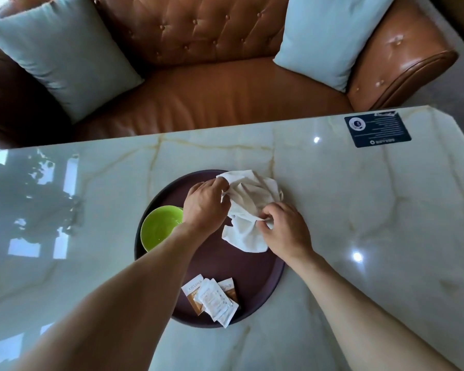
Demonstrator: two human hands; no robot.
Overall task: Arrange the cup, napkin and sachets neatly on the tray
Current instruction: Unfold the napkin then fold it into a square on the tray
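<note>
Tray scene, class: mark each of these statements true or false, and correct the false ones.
1. Both hands, left hand and right hand, hold the white napkin. True.
2. The green cup stands off the tray, on the table. False: it is on the tray.
3. The sachets lie at the tray's near edge. True.
4. The napkin is folded flat. False: it is crumpled.

A round dark tray (252, 285) holds a lime-green cup (160, 230) at its left, a crumpled white napkin (248, 210) spilling over its far right rim, and a small overlapping heap of white and brown sachets (212, 297) at its near edge.
</note>
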